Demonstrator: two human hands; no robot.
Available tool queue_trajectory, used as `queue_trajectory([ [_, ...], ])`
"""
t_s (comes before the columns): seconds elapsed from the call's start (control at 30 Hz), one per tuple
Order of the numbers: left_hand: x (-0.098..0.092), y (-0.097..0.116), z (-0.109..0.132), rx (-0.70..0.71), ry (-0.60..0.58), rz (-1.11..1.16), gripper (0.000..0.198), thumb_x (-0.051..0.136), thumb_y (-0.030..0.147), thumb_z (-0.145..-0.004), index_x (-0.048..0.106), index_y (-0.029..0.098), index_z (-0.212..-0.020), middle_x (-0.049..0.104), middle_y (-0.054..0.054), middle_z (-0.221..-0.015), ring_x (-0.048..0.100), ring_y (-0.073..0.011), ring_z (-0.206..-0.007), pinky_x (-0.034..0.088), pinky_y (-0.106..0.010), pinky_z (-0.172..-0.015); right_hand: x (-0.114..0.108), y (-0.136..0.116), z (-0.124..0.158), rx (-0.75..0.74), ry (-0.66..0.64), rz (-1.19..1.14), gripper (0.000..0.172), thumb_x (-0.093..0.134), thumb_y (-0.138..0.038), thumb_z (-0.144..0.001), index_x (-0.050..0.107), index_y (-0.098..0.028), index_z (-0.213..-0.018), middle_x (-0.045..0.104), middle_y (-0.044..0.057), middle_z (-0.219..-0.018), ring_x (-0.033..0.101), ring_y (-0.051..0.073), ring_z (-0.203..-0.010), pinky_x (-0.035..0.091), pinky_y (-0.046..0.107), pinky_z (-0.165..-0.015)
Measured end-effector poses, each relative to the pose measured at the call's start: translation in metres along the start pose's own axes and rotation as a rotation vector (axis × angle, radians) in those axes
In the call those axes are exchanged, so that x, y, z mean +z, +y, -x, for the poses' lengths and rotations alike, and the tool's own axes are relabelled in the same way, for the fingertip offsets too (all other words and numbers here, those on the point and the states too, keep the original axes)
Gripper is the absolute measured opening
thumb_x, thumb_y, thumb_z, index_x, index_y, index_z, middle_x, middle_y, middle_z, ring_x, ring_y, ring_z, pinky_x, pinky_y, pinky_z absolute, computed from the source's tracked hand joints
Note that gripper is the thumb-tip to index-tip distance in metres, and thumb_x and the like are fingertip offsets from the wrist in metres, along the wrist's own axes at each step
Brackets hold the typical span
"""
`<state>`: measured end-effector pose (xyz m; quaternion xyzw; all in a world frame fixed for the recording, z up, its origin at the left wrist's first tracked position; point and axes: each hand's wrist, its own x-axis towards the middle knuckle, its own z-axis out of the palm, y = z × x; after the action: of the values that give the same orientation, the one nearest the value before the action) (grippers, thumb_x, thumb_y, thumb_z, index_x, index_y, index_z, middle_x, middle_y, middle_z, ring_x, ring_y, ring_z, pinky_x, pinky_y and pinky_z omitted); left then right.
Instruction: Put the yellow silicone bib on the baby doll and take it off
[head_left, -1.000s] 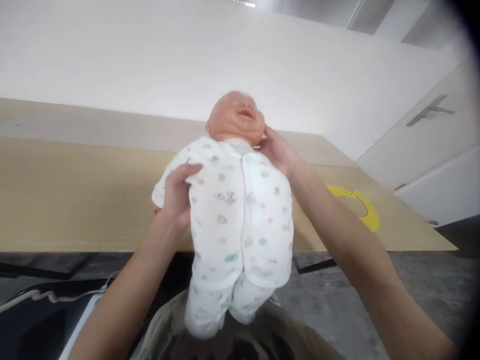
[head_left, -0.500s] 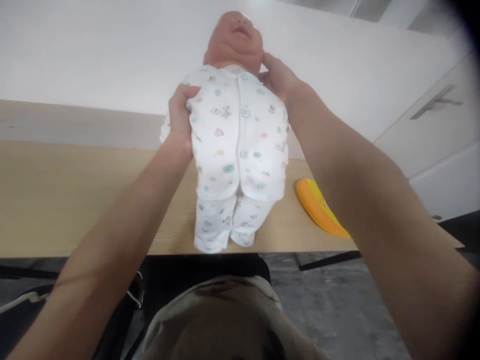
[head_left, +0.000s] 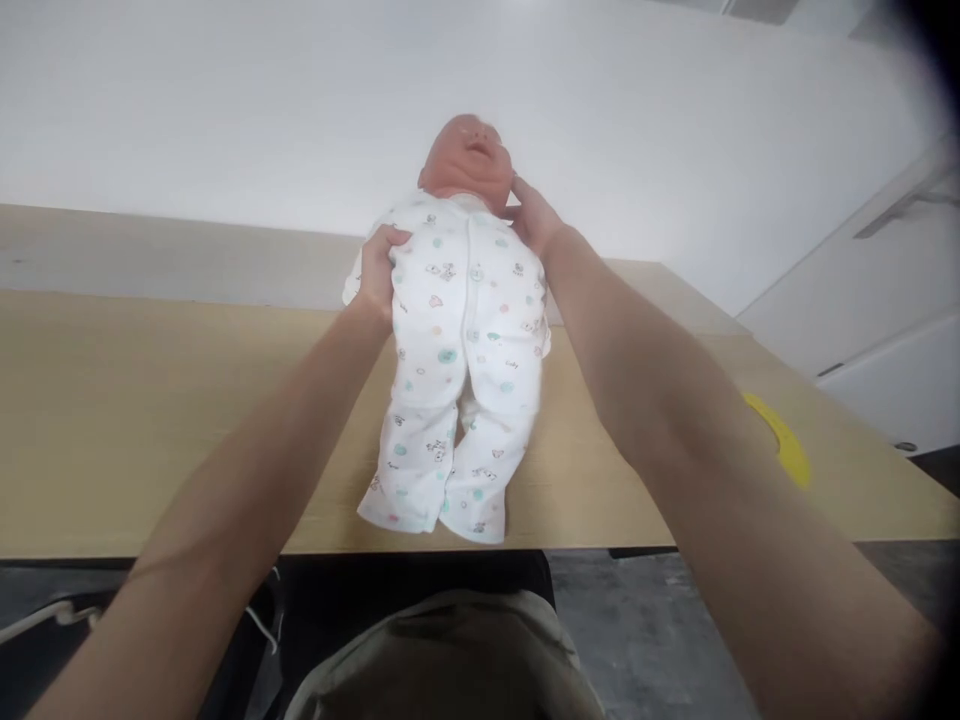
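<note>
A baby doll (head_left: 461,360) in a white printed sleepsuit is held face up over the light wooden table (head_left: 150,420), head away from me, its feet near the table's front edge. My left hand (head_left: 377,275) grips the doll's upper arm and shoulder on the left side, thumb over the chest. Behind the doll's neck and head on the right, my right hand (head_left: 532,215) cups it with curled fingers.
A yellow bib (head_left: 784,445) lies on the table to the right, partly hidden by my right forearm. A white wall rises behind the table, and white cabinet doors (head_left: 885,290) stand at the right. Below the table edge are my lap and a white cable (head_left: 45,615).
The doll was lifted from my lap, raised high, then carried forward and lowered over the table with its legs now stretched toward the front edge. Both hands kept their hold.
</note>
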<state>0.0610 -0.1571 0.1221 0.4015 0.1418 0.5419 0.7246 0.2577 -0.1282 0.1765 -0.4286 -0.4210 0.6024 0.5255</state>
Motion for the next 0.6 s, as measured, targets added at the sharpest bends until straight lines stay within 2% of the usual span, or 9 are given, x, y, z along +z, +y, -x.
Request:
queue_trajectory([
  [0.13,-0.026,-0.013,-0.012,-0.037,0.050,0.010,0.016,0.051,0.027,-0.071,0.060,0.017,-0.079,0.060,-0.002,-0.068,0.066,-0.0249,-0.084,0.050,-0.034,-0.078,-0.013,0.027,-0.029,-0.044,-0.002,0.010,0.051,0.041,-0.068,-0.091,0.056,-0.020,-0.093,0.065,0.007,-0.094,0.065,0.026,-0.106,0.059,0.042,-0.081],
  [0.3,-0.048,-0.029,-0.022,-0.116,0.070,0.017,0.015,0.052,0.029,-0.069,0.060,0.018,-0.077,0.059,-0.001,-0.063,0.066,-0.0242,-0.075,0.051,-0.034,-0.072,-0.029,0.054,-0.053,-0.069,0.003,0.023,0.055,0.041,-0.069,-0.089,0.056,-0.018,-0.099,0.060,0.007,-0.097,0.064,0.028,-0.106,0.057,0.043,-0.077],
  [0.43,-0.061,-0.041,-0.026,-0.105,0.083,0.019,0.009,0.053,0.027,-0.071,0.057,0.019,-0.072,0.060,-0.001,-0.064,0.065,-0.0223,-0.070,0.050,-0.034,-0.071,-0.037,0.068,-0.059,-0.069,0.033,0.053,0.057,0.035,-0.070,-0.091,0.056,-0.017,-0.098,0.060,0.005,-0.094,0.065,0.026,-0.104,0.056,0.042,-0.078],
  [0.6,-0.076,-0.048,-0.025,-0.213,0.149,-0.008,0.014,0.057,0.033,-0.072,0.050,0.021,-0.068,0.057,-0.001,-0.061,0.064,-0.0243,-0.073,0.049,-0.035,-0.073,-0.036,0.080,-0.057,-0.009,0.037,0.028,0.064,0.023,-0.074,-0.092,0.055,-0.018,-0.092,0.062,0.002,-0.084,0.062,0.019,-0.103,0.052,0.040,-0.088],
])
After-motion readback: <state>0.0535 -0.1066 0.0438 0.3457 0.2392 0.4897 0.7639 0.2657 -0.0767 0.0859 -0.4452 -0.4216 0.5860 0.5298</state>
